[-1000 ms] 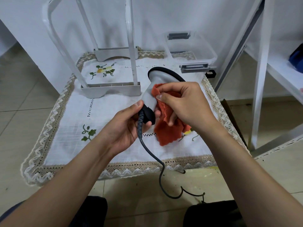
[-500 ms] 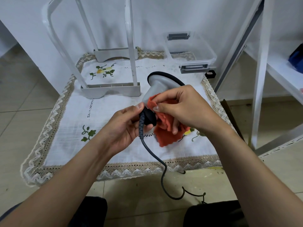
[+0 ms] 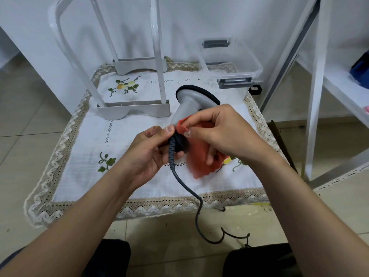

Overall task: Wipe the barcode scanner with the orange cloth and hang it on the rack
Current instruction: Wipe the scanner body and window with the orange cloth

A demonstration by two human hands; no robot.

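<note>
You get soft, even, bright light. The rack (image 3: 157, 56) throws faint, blurry shadows on the white wall (image 3: 199, 17). Wide-angle distortion bends the shelf post (image 3: 316, 96) at your right edge, and the orange cloth (image 3: 199, 156) smears slightly at its lower edge.

White tablecloth (image 3: 83, 148) spread flat, edged all round with beige zigzag lace (image 3: 50, 176). Embroidered on it: a green sprig with yellow fruit (image 3: 125, 86) near the far edge, and a plain green sprig (image 3: 106, 161) nearer the front left. At the far right corner, a clear plastic box (image 3: 250, 56), open-topped, with a grey latch (image 3: 215, 43) on its far end and a second grey latch (image 3: 234, 81) on its near end. Just right of the near one, a small black object (image 3: 255, 89), too small to identify. Further right, a white shelf unit (image 3: 317, 96) standing on the pale tiled floor (image 3: 26, 116). On its shelf, something dark blue (image 3: 361, 66), cut off by the frame edge. Behind everything, a white wall (image 3: 199, 17).
</note>
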